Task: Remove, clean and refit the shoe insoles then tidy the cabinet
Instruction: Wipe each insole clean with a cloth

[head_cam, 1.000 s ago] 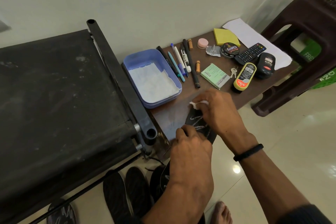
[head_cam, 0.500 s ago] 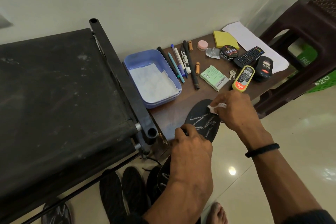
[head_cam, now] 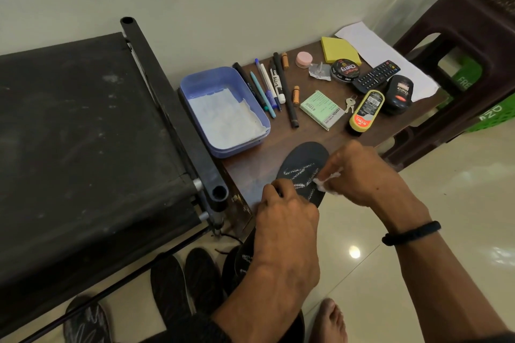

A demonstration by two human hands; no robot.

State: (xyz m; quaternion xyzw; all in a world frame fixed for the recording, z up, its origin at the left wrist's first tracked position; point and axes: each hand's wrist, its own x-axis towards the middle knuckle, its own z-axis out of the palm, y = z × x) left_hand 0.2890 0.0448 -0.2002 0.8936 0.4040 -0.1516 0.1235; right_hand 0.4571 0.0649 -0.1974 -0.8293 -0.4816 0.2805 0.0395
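Tub [head_cam: 223, 117] left of pens [head_cam: 267, 86]; insole [head_cam: 302, 164] before both.

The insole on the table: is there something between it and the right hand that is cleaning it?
Only the white wipe. The right hand pinches it and presses it on the insole, so it is the cleaning tool, not an obstacle. The left hand holds the insole's near part, clear of the wiping spot.

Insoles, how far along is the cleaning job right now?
Done: one insole is out and lying on the cabinet top. In hand: the left hand holds it while the right hand rubs it with a white wipe. Left: refitting, other insoles on the floor, and tidying the scattered pens.
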